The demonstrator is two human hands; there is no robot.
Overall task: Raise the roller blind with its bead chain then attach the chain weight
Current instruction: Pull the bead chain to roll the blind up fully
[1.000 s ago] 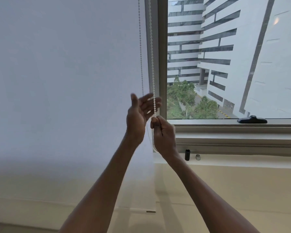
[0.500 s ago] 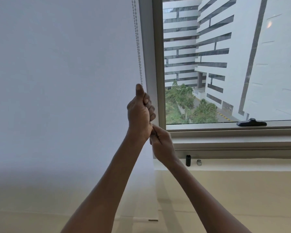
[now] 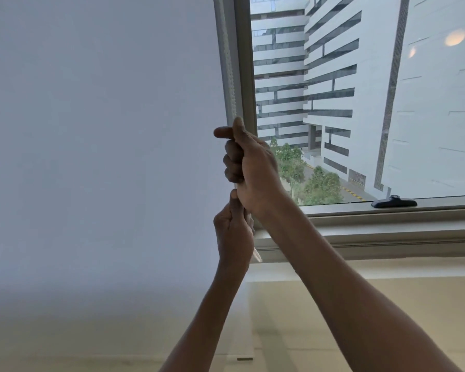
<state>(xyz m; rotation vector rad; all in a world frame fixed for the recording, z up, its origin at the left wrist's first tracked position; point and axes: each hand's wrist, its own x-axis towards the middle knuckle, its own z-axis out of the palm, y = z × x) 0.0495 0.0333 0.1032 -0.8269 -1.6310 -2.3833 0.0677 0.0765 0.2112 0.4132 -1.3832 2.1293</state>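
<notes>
Chain [image 3: 229,76] is gripped hand over hand along the window frame [image 3: 244,76]: right hand [image 3: 249,162] fisted on it above, left hand [image 3: 234,232] pinched on it just below. Blind [image 3: 100,143] is not raised yet; its bottom bar [image 3: 239,355] sits low, so the raising step is judged in hand. Next, a straight downward pull is called for. Room below the hands is open; the sill [image 3: 387,237] lies close on the right. No weight is seen.

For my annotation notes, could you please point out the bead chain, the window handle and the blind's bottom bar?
bead chain [image 3: 229,76], head view, taut stretch above hands
window handle [image 3: 393,202], head view, black lever's middle
bottom bar [image 3: 240,355], head view, right end
</notes>
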